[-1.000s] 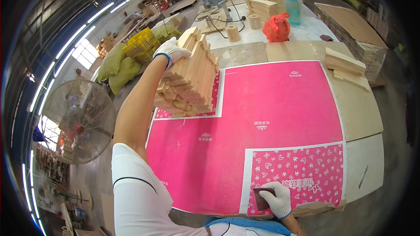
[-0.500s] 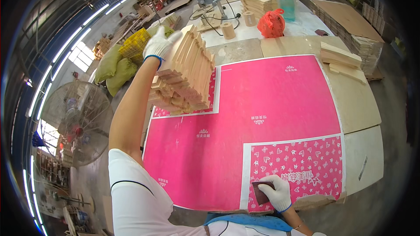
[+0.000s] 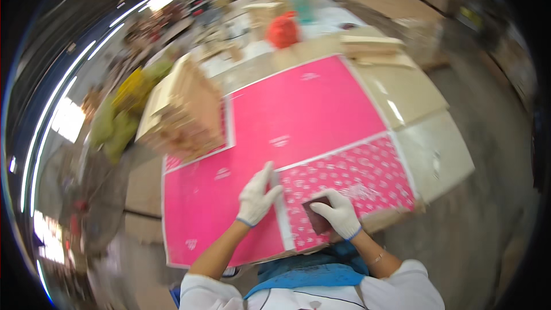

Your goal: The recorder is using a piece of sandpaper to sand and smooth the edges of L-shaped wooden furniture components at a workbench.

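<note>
My right hand [image 3: 340,213], in a white knit glove with a blue cuff, grips a small dark brown piece of sandpaper [image 3: 316,219], held by thumb and fingers over the patterned corner of the pink sheet. My left hand [image 3: 257,196], gloved the same way, is over the plain pink sheet [image 3: 304,103] next to the white strip. Its thumb stands apart from the fingers and nothing is in it. Farther left, a tall stack of pale wooden slats [image 3: 186,112] rests on the sheet's far left corner. Motion blur softens the whole picture.
Several loose wooden pieces [image 3: 373,50] lie at the table's far right. Beyond the sheet stand a red plastic bag [image 3: 283,30], a blue-green bottle [image 3: 299,3] and more wood. Yellow-green sacks [image 3: 109,126] sit left of the stack. Flat cardboard [image 3: 390,3] is piled at the back right.
My left hand has come off the wooden stack and back toward me, nearer my right hand. The view has turned right. The sandpaper is still in my right hand.
</note>
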`<state>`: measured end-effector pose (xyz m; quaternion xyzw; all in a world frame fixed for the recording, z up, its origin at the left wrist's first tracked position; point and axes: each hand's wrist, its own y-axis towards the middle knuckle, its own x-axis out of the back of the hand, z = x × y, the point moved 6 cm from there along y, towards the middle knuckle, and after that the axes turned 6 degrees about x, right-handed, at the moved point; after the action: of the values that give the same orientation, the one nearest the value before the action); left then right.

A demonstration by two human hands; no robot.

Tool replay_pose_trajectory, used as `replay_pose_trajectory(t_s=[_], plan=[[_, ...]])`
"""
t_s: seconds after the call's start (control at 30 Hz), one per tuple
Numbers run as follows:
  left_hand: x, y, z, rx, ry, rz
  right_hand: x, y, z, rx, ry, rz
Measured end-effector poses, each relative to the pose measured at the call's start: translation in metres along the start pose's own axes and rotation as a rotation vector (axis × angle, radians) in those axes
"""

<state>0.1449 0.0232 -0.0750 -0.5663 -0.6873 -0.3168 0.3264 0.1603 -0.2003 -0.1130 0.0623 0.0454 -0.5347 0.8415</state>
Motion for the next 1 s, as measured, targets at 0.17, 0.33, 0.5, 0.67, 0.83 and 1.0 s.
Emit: replay_pose_trajectory(t_s=[0.17,0.33,0.5,0.67,0.83,1.0], plan=[[-0.014,0.043,-0.022,0.085,-0.264,0.085,0.076,0.008,0.021,0.055,0.013,-0.165],[-0.052,0.121,-0.052,0.323,-0.766,0.437,0.166,0.041,0.056,0.144,0.134,-0.338],[-0.084,0.223,-0.063,0.427,-0.915,0.541,0.276,0.112,0.065,0.154,-0.022,-0.627],[-0.105,0.325,-0.101,0.380,-0.878,0.534,0.396,0.212,0.061,0.184,-0.038,-0.669],[-0.126,0.386,-0.125,0.350,-0.969,0.533,0.434,0.305,0.072,0.134,0.127,-0.586],[-0.146,0.433,-0.129,0.292,-1.047,0.483,0.460,0.370,0.055,0.147,0.183,-0.731]])
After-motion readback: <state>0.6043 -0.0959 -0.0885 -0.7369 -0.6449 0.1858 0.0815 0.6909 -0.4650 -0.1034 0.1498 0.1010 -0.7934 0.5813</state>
